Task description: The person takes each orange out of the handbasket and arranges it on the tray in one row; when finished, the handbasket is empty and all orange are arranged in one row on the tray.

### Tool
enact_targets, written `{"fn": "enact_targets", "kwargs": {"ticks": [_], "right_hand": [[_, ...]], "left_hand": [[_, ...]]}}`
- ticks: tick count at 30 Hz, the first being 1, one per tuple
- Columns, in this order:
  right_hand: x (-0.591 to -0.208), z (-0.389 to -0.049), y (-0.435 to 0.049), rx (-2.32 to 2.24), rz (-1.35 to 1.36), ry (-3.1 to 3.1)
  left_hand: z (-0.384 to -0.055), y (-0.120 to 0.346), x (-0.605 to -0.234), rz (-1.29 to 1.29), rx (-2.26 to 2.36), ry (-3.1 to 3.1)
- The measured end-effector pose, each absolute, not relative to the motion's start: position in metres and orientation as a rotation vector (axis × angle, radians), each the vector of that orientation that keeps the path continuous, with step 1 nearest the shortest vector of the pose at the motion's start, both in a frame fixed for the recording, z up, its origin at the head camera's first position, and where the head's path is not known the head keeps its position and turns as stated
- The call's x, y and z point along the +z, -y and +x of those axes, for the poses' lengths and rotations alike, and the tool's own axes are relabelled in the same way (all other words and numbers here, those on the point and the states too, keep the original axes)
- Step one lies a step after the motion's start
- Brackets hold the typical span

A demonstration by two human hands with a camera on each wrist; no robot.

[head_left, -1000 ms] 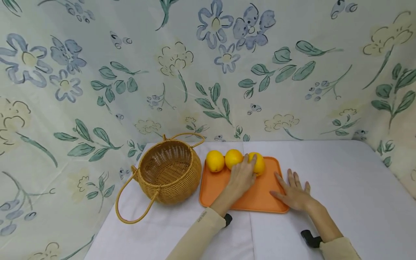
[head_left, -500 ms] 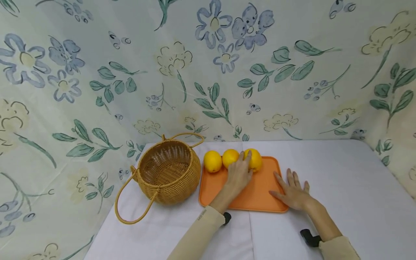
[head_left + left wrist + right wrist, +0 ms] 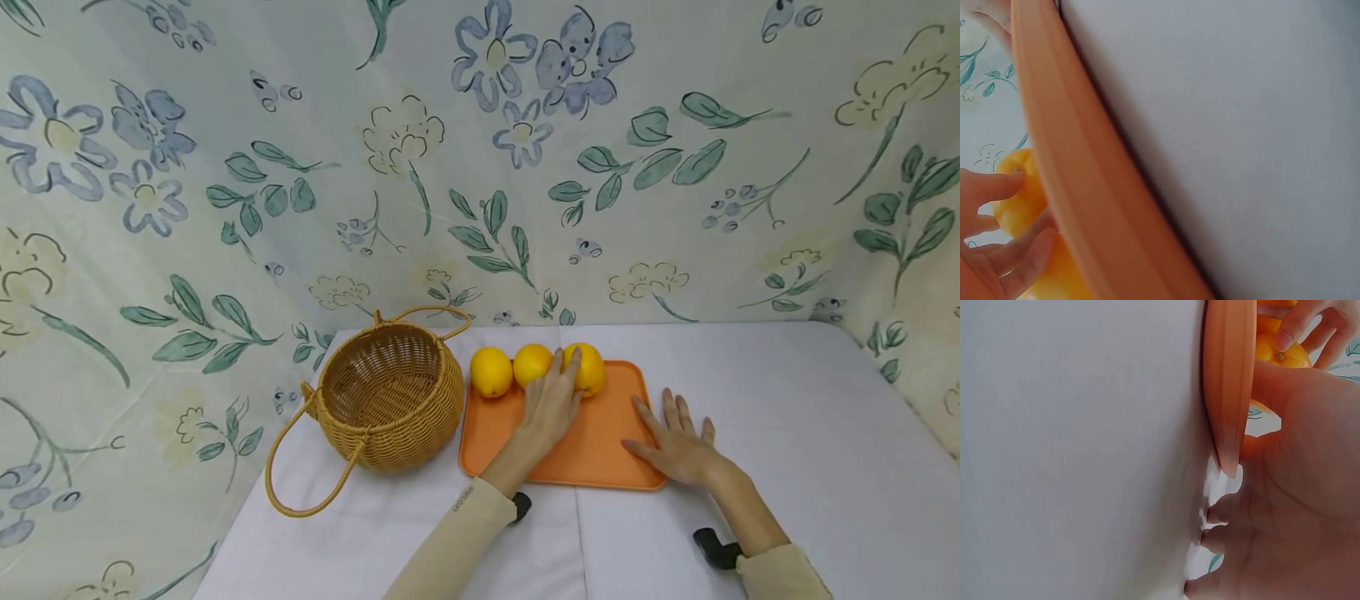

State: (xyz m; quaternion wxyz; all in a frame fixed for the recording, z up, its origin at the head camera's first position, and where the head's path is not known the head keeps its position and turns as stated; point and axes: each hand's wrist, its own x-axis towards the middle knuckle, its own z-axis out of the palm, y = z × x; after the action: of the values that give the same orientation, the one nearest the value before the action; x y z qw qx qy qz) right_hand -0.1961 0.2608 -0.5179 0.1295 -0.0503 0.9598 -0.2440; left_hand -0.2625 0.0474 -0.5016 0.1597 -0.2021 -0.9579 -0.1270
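Note:
Three oranges stand in a row along the far rim of an orange tray in the head view: a left orange, a middle orange and a right orange. My left hand reaches over the tray and holds the right orange, with fingers at its left side and thumb at its near side. In the left wrist view, the thumb touches that orange near its stem end. My right hand lies with fingers spread at the tray's right rim, thumb and index finger on the tray's edge.
Left of the tray stands a round wicker basket, its two handles folded outward. A white cloth covers the table. Behind it hangs a floral curtain. Both wrists carry black camera mounts.
My left hand has moved slightly left and away with the right orange, and the other two oranges have shifted a little left. Over the last half second nearly everything is still.

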Motion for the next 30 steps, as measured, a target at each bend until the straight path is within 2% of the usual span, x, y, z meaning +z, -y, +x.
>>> {"fn": "enact_targets", "kwargs": {"ticks": [20,30], "right_hand": [[-0.520,-0.197,-0.261,-0.723,-0.154,-2.796],[-0.522,-0.198,-0.262,-0.698,-0.158,-2.805]], "left_hand": [[-0.261,-0.041,-0.500,-0.593,-0.444,2.782],[-0.251,-0.034,-0.486,-0.630,-0.558,2.799]]}}
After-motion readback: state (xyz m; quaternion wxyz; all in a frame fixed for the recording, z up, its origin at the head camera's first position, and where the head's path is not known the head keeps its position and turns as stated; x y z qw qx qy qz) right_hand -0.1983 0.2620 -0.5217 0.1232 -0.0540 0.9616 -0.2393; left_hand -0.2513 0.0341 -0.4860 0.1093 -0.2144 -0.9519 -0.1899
